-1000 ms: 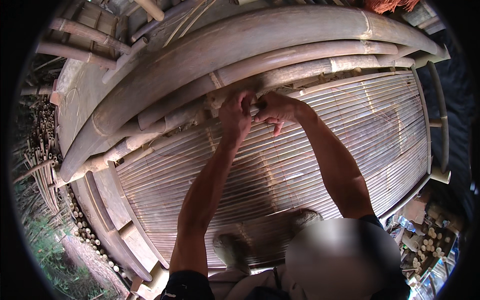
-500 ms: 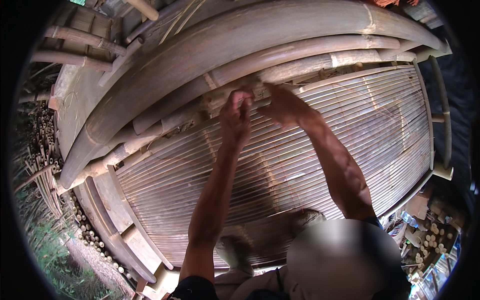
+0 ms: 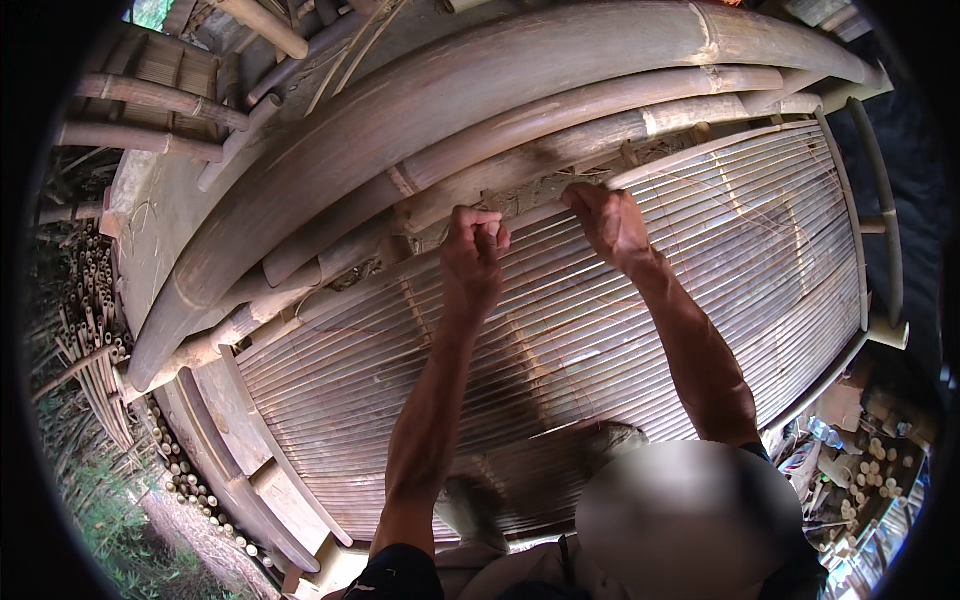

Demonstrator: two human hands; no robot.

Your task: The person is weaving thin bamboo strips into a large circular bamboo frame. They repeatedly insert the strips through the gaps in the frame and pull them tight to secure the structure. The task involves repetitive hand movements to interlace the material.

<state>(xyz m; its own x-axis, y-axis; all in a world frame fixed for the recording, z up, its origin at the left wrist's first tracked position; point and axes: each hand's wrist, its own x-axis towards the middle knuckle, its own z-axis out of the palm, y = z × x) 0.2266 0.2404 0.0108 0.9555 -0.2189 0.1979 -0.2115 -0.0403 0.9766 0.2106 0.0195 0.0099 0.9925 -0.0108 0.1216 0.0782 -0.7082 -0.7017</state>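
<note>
A wide panel of thin parallel bamboo slats (image 3: 700,290) lies in front of me. Above its far edge, left of the middle, my left hand (image 3: 473,258) is closed with thumb and fingers pinched together. To its right my right hand (image 3: 612,225) is closed too, knuckles up, over the edge strip (image 3: 665,168) of the panel. A gap separates the hands. Whatever either one pinches is too small or hidden to make out. Thin reddish cords (image 3: 577,355) cross the slats.
Thick curved bamboo poles (image 3: 480,95) run along the panel's far side. My feet (image 3: 615,440) are at its near edge. Cut bamboo ends (image 3: 190,480) line the left, and more cut pieces (image 3: 875,475) lie at lower right. A rounded blurred shape (image 3: 690,520) hides the lower right.
My hands have moved apart: the right one went to the right and its fingers closed. The left hand stays nearly in place, slightly lower, in a pinch.
</note>
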